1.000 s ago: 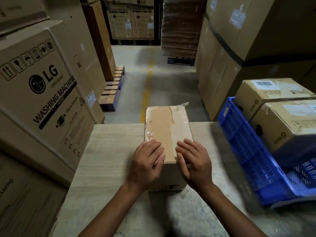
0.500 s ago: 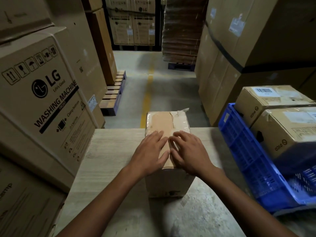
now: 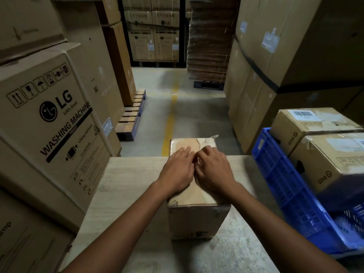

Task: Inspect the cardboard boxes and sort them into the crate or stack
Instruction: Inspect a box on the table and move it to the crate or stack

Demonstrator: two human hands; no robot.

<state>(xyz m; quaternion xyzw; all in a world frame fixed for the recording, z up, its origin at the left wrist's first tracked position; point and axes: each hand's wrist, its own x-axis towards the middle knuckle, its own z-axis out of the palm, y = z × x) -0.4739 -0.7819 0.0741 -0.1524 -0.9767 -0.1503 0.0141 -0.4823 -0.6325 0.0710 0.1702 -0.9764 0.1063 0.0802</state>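
A small taped cardboard box [image 3: 197, 215] stands on the pale wooden table [image 3: 126, 184] in front of me. Both my hands lie side by side on its top. My left hand [image 3: 177, 170] rests flat with straight fingers over the left half of the lid. My right hand [image 3: 213, 170] presses on the right half, its fingers bent at the centre seam. Torn tape curls up at the box's far right corner. To the right, a blue plastic crate [image 3: 283, 186] holds two brown cardboard boxes [image 3: 332, 160].
Large washing machine cartons [image 3: 49, 125] crowd the table's left side. Tall cartons [image 3: 275, 66] rise behind the crate. An aisle with a yellow floor line [image 3: 170, 123] runs ahead, with a wooden pallet [image 3: 132, 115] on its left and stacked flat cardboard [image 3: 208, 42] beyond.
Both hands slid forward along the box top, from its near edge toward the far end, and drew together at the centre seam. The right fingers have curled.
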